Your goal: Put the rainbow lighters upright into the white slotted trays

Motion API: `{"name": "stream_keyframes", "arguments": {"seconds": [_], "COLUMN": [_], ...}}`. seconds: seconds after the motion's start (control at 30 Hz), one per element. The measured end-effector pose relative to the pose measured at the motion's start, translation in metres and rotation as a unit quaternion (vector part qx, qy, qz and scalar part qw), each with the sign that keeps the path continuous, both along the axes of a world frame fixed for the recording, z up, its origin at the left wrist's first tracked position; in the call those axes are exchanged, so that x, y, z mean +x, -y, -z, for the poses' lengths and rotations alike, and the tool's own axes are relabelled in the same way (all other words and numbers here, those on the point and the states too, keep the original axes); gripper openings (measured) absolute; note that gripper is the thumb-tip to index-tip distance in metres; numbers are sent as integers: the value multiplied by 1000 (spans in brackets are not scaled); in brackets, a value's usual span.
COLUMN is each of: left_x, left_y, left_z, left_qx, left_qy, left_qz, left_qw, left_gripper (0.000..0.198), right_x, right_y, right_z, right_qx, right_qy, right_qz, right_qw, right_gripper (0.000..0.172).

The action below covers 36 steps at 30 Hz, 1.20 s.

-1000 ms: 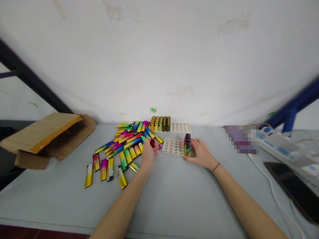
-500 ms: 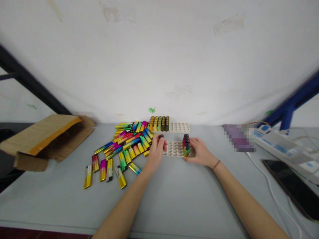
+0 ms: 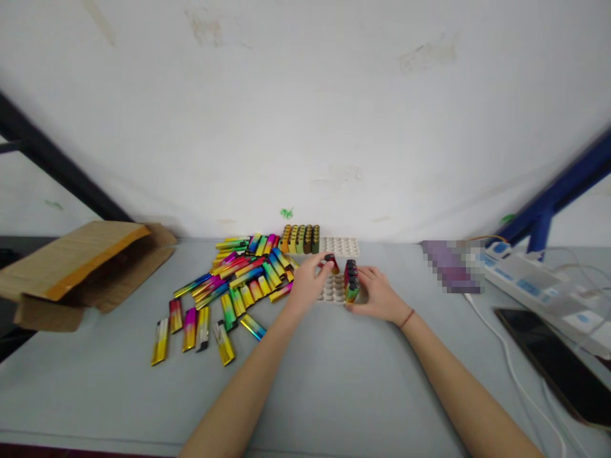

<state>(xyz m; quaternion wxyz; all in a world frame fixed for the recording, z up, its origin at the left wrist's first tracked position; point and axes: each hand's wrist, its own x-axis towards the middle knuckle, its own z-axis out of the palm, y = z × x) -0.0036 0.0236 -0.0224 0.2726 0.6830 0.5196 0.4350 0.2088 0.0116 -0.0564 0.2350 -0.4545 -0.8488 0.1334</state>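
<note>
grey table point(image 3: 334, 394), left hand point(image 3: 308, 283) pinching lighter point(image 3: 330, 261) now over tray point(image 3: 334, 289), right hand point(image 3: 377, 296) still steadying it

left hand point(image 3: 308, 284) holds a red lighter point(image 3: 331, 261) over the white tray point(image 3: 333, 289); right hand point(image 3: 379, 294) steadies it.

Open cardboard box point(image 3: 76, 264) far left; power strip point(image 3: 534, 286), black phone point(image 3: 548, 356) right; white wall point(image 3: 305, 114) behind.

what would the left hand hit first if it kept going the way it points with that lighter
Probably the row of upright lighters standing in the near tray, steadied by the right hand. The left hand carries its lighter rightward; depth is unclear.
</note>
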Motion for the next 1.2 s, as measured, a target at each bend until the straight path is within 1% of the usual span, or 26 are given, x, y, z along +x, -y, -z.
{"name": "stream_keyframes", "arguments": {"seconds": [0.1, 0.17, 0.33, 0.43, 0.5, 0.57, 0.63, 0.8, 0.87, 0.93, 1.0, 1.07, 1.1, 1.17, 1.2], "left_x": [3, 4, 7, 11, 13, 13, 13, 10, 6, -4, -22, -46, -61, -91, -106], "left_y": [1, 2, 7, 11, 13, 16, 18, 24, 26, 28, 32, 40, 46, 60, 68], "left_z": [6, 7, 2, 0, 0, 0, -1, -5, -9, -17, -30, -43, -49, -54, -54], "left_qx": [-6, -10, -5, 1, 7, 14, 27, 60, 70, 68, 45, 0, -35, -113, -138], "left_qy": [0, -10, -81, -96, -114, -154, -197, -260, -275, -284, -292, -315, -334, -372, -388], "left_qz": [10, 16, 10, 3, -3, -2, -4, -19, -17, -17, -20, -29, -37, -73, -89], "left_qw": [1000, 1000, 997, 995, 993, 988, 980, 963, 959, 956, 955, 948, 941, 918, 907], "left_gripper": [27, 28, 30, 37, 36, 30, 28, 33, 35, 39, 39, 32, 31, 34, 37], "right_x": [-1, -2, -2, -2, -2, -2, -2, -2, -1, -1, -1, -1, -1, -1, -1], "right_y": [1, 2, 2, 2, 2, 2, 2, 2, 2, 1, 1, 1, 1, 2, 2], "right_z": [-3, -4, -3, -2, -2, -2, -1, 0, 0, 0, 0, 0, 0, 0, 0], "right_qx": [-5, -8, -3, -5, -5, -4, -3, -4, -3, 0, 0, -3, -4, -5, -5], "right_qy": [4, 4, -1, 1, 6, 9, 10, 11, 12, 12, 12, 12, 11, 12, 13], "right_qz": [4, 6, 3, 5, 7, 10, 11, 10, 11, 12, 11, 9, 8, 9, 10], "right_qw": [1000, 1000, 1000, 1000, 1000, 1000, 1000, 1000, 1000, 1000, 1000, 1000, 1000, 1000, 1000], "right_gripper": [70, 69, 68, 69, 70, 70, 70, 70, 69, 70, 71, 70, 70, 69, 69]}}
